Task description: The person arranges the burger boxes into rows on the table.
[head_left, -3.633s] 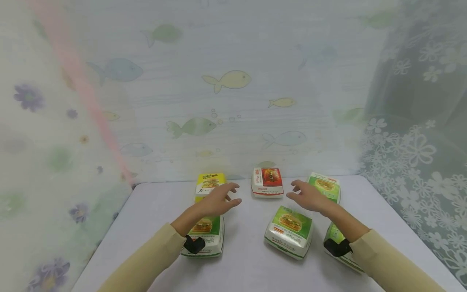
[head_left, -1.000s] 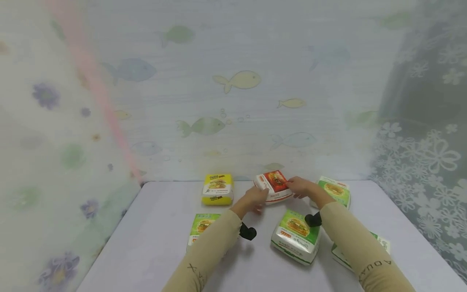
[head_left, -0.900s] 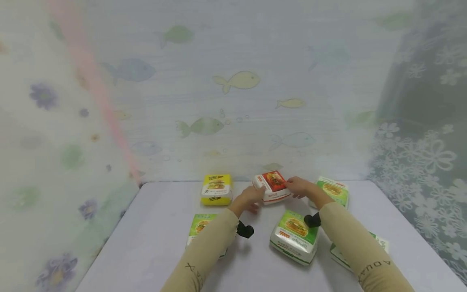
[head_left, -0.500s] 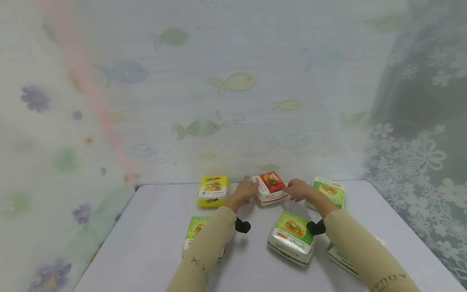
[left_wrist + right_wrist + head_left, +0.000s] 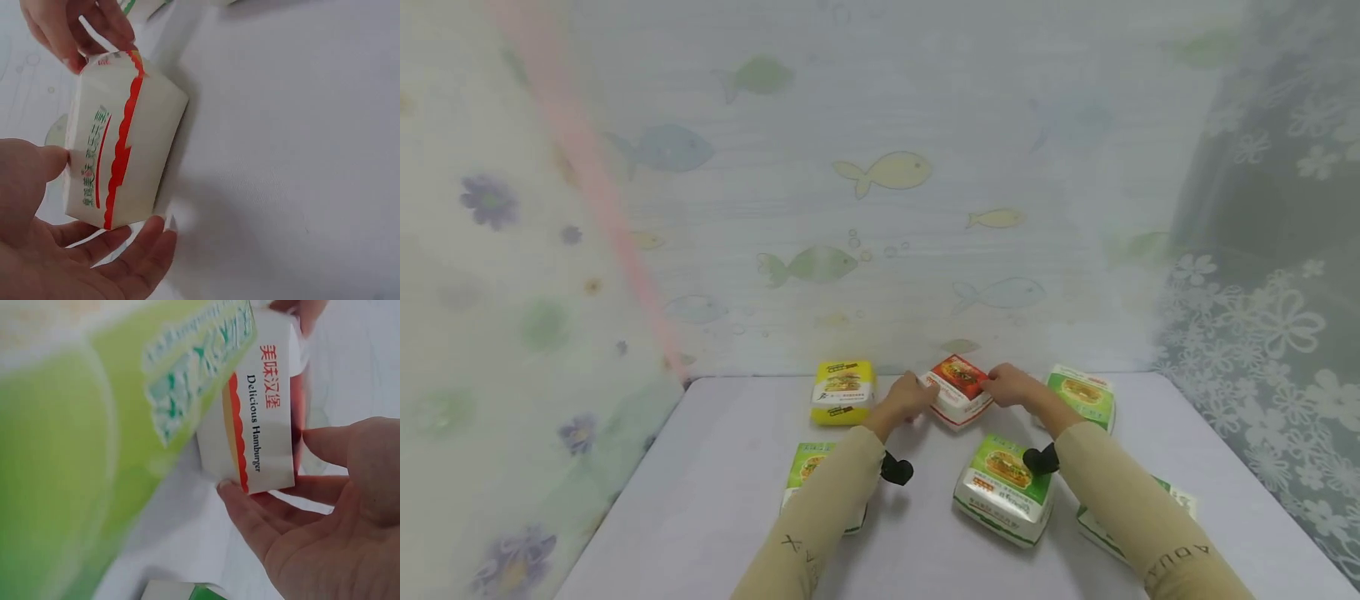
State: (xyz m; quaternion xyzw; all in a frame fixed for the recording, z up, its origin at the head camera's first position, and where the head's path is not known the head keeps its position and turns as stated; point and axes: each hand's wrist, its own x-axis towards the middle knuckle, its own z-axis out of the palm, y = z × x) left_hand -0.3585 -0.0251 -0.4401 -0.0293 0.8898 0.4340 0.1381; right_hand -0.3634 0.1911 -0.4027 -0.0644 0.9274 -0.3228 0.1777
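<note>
Head view shows a worktop bearing six boxes: one red-and-white box, one yellow box and four green boxes. The left hand and right hand grip opposite sides of the red-and-white box, fingers and thumbs against it, at the back centre. In the earliest frame both hands were off it and it stood squarely; now it is turned diagonally.

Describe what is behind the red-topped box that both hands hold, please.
Behind the red-topped box is the fish-print backdrop; a greenish fish shows just above the box. The box covers the table edge there; anything directly behind cannot be seen.
</note>
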